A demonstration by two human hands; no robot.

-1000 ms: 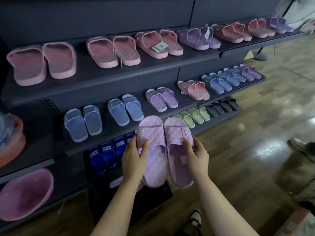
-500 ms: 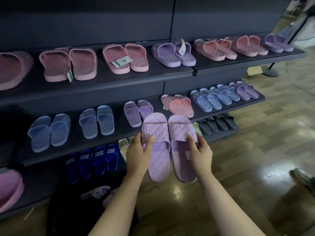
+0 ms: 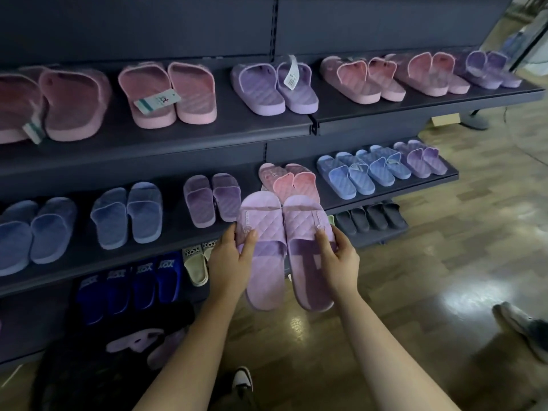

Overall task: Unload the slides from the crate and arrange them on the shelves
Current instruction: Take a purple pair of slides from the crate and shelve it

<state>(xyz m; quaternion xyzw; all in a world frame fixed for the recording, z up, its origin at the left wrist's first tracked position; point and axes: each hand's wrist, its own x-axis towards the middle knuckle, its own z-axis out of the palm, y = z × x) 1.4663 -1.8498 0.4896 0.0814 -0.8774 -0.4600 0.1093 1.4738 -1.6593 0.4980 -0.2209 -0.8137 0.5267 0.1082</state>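
I hold a pair of lilac quilted slides side by side, toes up, in front of the middle shelf (image 3: pixel 166 247). My left hand (image 3: pixel 229 262) grips the left slide (image 3: pixel 264 256) at its strap. My right hand (image 3: pixel 338 262) grips the right slide (image 3: pixel 308 262) the same way. They hover just right of a purple pair (image 3: pixel 212 200) and below a pink pair (image 3: pixel 292 182) on that shelf. The dark crate (image 3: pixel 89 378) sits on the floor at lower left with more lilac slides (image 3: pixel 139 341) inside.
The top shelf (image 3: pixel 207 134) carries pink and purple pairs. Blue pairs (image 3: pixel 355 173) line the middle shelf on both sides. The bottom shelf holds dark blue slides (image 3: pixel 133 286) and black ones (image 3: pixel 373 218). Another person's shoe (image 3: pixel 525 327) rests on the wooden floor at right.
The view has shifted right along the shelves and the crate has slid to the lower left. Both hands have carried the lilac pair rightward and slightly up, grip unchanged.
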